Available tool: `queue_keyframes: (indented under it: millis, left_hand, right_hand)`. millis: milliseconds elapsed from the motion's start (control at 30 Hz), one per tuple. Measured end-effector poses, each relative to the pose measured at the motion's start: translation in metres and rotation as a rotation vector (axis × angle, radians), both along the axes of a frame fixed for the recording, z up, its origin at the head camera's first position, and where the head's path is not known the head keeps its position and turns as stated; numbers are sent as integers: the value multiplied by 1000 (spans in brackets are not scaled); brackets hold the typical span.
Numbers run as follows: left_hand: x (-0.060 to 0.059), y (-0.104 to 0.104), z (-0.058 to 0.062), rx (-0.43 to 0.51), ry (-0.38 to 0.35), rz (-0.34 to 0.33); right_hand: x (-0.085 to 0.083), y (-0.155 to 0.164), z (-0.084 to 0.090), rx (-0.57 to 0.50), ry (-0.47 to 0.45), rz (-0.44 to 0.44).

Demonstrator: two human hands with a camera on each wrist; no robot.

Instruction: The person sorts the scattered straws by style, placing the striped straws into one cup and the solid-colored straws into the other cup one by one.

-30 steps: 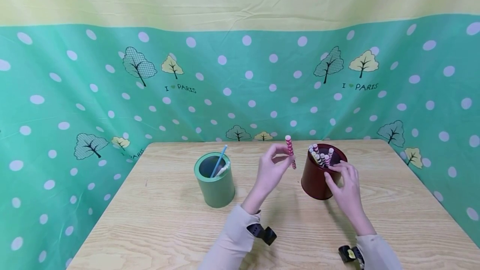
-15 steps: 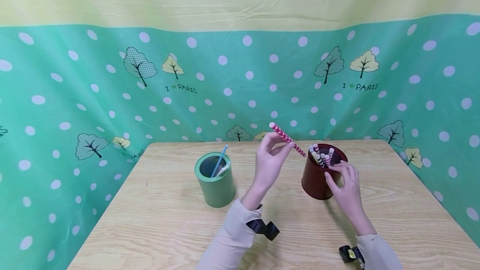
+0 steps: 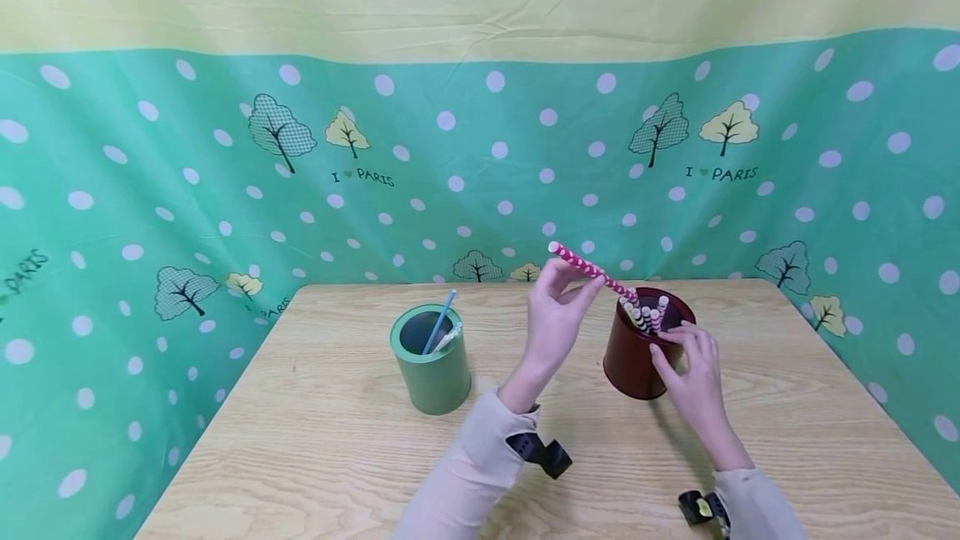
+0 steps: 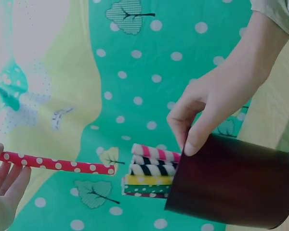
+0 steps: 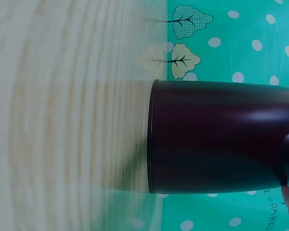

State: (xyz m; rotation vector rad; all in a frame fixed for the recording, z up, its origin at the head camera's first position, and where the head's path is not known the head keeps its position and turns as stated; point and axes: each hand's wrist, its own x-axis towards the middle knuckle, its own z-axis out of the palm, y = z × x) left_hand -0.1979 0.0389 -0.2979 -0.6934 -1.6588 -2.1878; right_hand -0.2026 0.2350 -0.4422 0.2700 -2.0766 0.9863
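Note:
My left hand (image 3: 551,319) pinches a pink paper straw (image 3: 581,263) with white dots between thumb and fingers. The straw slants down to the right, its lower end overlapping the dark red pot (image 3: 630,369) in the head view. In the left wrist view a small gap separates that end from the bundle of patterned straws (image 4: 151,168) sticking out of the pot. Pink, black, yellow and green patterns show on the bundle. With thumb and fingers at the rim, my right hand (image 3: 693,373) grips the pot, which stands upright on the table.
To the left stands a green pot (image 3: 435,382) holding a thin blue stick (image 3: 439,322) and a pale patterned straw (image 3: 447,337). The wooden table (image 3: 315,457) reaches back to a green dotted curtain (image 3: 420,215).
My left hand has swung the pink straw from near upright to a slant and carried it right, to the red pot's opening. My right hand has stayed on the rim.

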Motion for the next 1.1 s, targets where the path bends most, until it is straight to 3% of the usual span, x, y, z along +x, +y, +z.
queue_keyframes:
  millis: [300,533,767,1000,1100]
  left_hand:
    - [-5,10,-9,-44,4,-6]
    - [-14,16,-21,-77,12,21]
    - [-15,18,-24,-156,4,47]
    - [-36,25,-47,-242,22,81]
    - [-39,26,-50,-293,45,95]
  right_hand:
    - [0,-1,1,-9,-20,6]
    - [0,1,0,-1,-24,-4]
    - [0,0,0,0,-19,0]
    - [0,-1,0,2,-4,6]
    - [-1,0,0,8,1,3]
